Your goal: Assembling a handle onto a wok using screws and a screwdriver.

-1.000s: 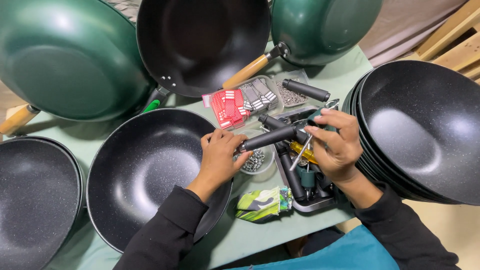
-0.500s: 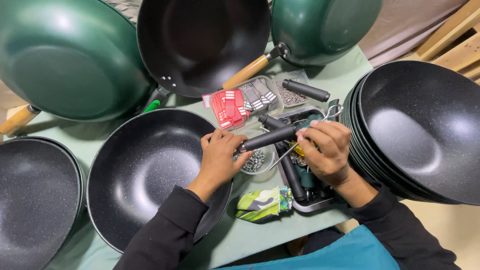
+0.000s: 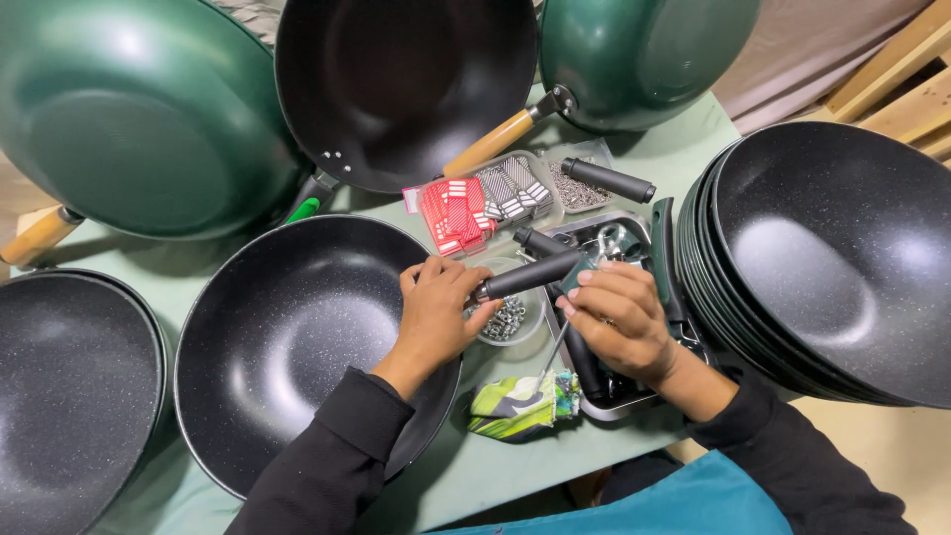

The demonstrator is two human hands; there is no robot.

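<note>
Black speckled pan [image 3: 297, 337] sits on our worktop [image 3: 475, 466]; our left hand [image 3: 436, 312] clamps the black handle [image 3: 525, 275] at its rim, our right hand [image 3: 619, 322] pinches a screwdriver [image 3: 555, 347]. A slip could misalign the handle.

1. Both arms wear long black sleeves of a plain, matte knit, reaching down to the wrists.
2. The left hand [image 3: 436, 309] and the right hand [image 3: 616, 322] are bare: no gloves, rings or watch show.
3. Fingernails on the right hand are short and pale.
4. Below the sleeves, nearest the wearer, lies a stretch of teal cloth, smooth and unmarked, perhaps an apron or a lap cover.
</note>
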